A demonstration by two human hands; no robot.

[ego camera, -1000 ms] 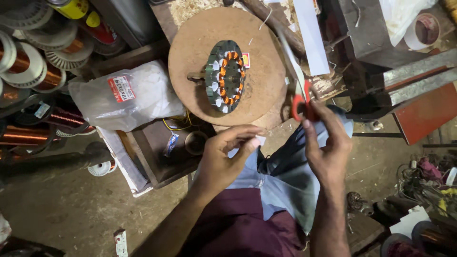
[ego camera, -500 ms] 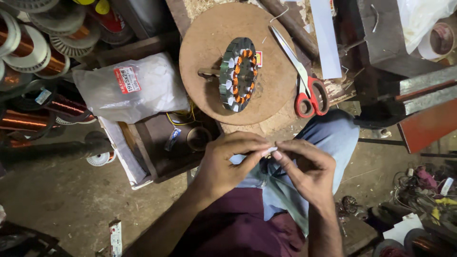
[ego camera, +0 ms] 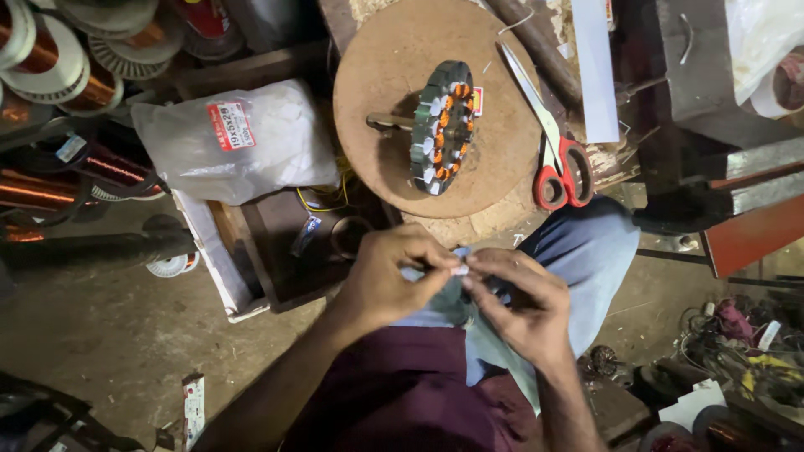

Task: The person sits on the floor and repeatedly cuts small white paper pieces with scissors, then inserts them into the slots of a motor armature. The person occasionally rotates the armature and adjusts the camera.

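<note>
White paper scrap (ego camera: 458, 269) pinched betw. fingers of L hand (ego camera: 387, 280) & R hand (ego camera: 521, 305), over lap. Motor stator (ego camera: 442, 125) upright on round board (ego camera: 394, 59); red scissors (ego camera: 557, 159) beside.

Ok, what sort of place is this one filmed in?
Most likely a small motor-winding or repair workshop. A wound stator with orange coils stands on a round wooden board, spools of copper wire lie at the side, and red-handled scissors rest on the cluttered bench.
</note>
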